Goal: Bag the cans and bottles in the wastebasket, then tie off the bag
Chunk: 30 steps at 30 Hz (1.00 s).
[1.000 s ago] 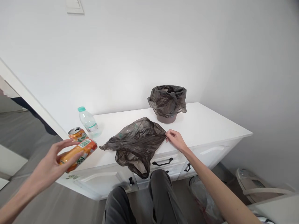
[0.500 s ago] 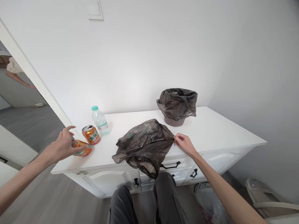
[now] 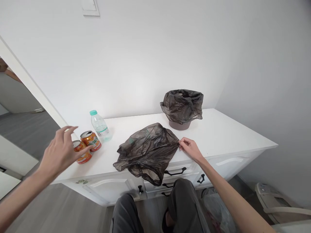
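Note:
My left hand is open, fingers and thumb spread, just left of two orange drink cans. The nearer can stands upright, partly hidden behind the thumb. Right beside it is the other can, its top opened. Behind them a clear plastic bottle with a teal cap stands upright. My right hand pinches the right end of a black plastic bag, which lies on the white cabinet top with its mouth hanging over the front edge. Something clear with green marks shows through the bag.
A brown bin lined with another black bag stands at the back near the wall. Drawer handles stick out below the cabinet top. A clear plastic bag lies on the floor. A mirror is at left.
The nearer can, tilted before, now stands upright beside the other can. My left hand has moved off it to the left and opened wider. My right hand keeps its pinch on the bag.

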Motion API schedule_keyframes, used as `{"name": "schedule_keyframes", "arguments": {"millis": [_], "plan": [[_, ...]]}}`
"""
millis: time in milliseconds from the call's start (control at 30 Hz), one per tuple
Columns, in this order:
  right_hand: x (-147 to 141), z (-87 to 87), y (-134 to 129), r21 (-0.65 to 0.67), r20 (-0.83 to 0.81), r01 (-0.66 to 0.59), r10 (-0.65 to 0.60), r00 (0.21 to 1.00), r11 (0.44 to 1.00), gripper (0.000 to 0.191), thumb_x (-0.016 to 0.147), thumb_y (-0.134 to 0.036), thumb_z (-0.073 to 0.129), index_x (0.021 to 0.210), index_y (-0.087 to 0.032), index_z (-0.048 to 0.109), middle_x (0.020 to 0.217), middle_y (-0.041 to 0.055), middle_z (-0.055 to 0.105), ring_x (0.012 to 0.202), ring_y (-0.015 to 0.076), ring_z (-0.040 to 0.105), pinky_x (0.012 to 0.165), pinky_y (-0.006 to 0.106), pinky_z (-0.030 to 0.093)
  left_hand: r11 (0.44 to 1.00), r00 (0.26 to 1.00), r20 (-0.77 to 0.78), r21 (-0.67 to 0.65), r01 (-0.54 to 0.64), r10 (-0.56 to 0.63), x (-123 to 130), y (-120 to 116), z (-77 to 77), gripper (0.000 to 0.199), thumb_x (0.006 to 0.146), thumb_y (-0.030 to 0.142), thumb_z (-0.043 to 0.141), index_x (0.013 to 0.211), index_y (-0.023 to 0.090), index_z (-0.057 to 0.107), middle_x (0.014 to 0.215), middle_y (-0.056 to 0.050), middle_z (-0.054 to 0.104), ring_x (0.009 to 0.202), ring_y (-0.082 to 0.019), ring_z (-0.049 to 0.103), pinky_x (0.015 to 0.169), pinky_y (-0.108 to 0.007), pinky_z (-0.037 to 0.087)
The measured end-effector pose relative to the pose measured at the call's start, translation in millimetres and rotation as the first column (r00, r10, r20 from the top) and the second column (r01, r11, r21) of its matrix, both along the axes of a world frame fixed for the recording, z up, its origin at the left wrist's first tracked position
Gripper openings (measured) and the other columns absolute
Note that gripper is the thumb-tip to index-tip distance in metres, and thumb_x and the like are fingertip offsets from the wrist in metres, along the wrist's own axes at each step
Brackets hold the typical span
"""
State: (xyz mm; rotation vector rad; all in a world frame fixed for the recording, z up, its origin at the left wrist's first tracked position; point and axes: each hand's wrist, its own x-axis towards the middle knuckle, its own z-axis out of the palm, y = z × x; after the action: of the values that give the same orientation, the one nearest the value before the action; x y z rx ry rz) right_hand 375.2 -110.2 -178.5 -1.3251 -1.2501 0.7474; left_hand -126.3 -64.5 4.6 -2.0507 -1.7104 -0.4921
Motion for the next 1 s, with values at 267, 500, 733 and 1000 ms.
{"name": "schedule_keyframes", "arguments": {"millis": [267, 500, 733, 1000], "plan": [[0, 2.1, 0, -0.007, -0.036, -0.006, 0.005, 0.999, 1.000, 0.030, 0.088, -0.045, 0.065, 0.068, -0.024, 0.060, 0.059, -0.0011, 0.064, 0.061, 0.0168, 0.056, 0.066, 0.030, 0.042, 0.561, 0.621, 0.128, -0.317, 0.765, -0.774, 104, -87, -45.9, 0.038, 0.104, 0.029, 0.043, 0.136, 0.028, 0.064, 0.134, -0.006, 0.071, 0.125, -0.021, 0.067, 0.107, -0.033, 0.056], [3, -1.7, 2, 0.004, -0.062, -0.001, 0.001, 0.998, 1.000, 0.028, 0.088, -0.043, 0.065, 0.068, -0.024, 0.060, 0.060, -0.0009, 0.065, 0.061, 0.0169, 0.057, 0.064, 0.030, 0.042, 0.558, 0.617, 0.012, -0.416, 0.719, -0.787, 162, -41, -93.2, 0.038, 0.108, 0.029, 0.034, 0.120, 0.015, 0.067, 0.133, -0.016, 0.070, 0.140, -0.027, 0.056, 0.127, -0.048, 0.038], [6, -2.7, 6, 0.021, -0.072, -0.009, 0.011, 0.997, 1.000, 0.026, 0.089, -0.042, 0.064, 0.071, -0.024, 0.061, 0.060, -0.0011, 0.066, 0.064, 0.0178, 0.061, 0.067, 0.030, 0.044, 0.826, 0.809, -0.188, -0.021, 0.564, -0.557, 170, 5, -99.8, 0.039, 0.104, 0.028, 0.043, 0.132, 0.006, 0.059, 0.159, -0.029, 0.042, 0.152, -0.042, 0.037, 0.122, -0.062, 0.036], [3, 4.9, 4, 0.008, -0.061, -0.021, 0.021, 0.998, 1.000, 0.028, 0.090, -0.044, 0.062, 0.070, -0.024, 0.059, 0.059, -0.0013, 0.065, 0.064, 0.0178, 0.061, 0.069, 0.029, 0.045, 0.800, 0.790, -0.127, -0.091, 0.593, -0.600, 168, -31, -94.9, 0.027, 0.100, 0.021, 0.043, 0.098, 0.017, 0.070, 0.109, -0.017, 0.069, 0.099, -0.030, 0.068, 0.089, -0.047, 0.059]]}}
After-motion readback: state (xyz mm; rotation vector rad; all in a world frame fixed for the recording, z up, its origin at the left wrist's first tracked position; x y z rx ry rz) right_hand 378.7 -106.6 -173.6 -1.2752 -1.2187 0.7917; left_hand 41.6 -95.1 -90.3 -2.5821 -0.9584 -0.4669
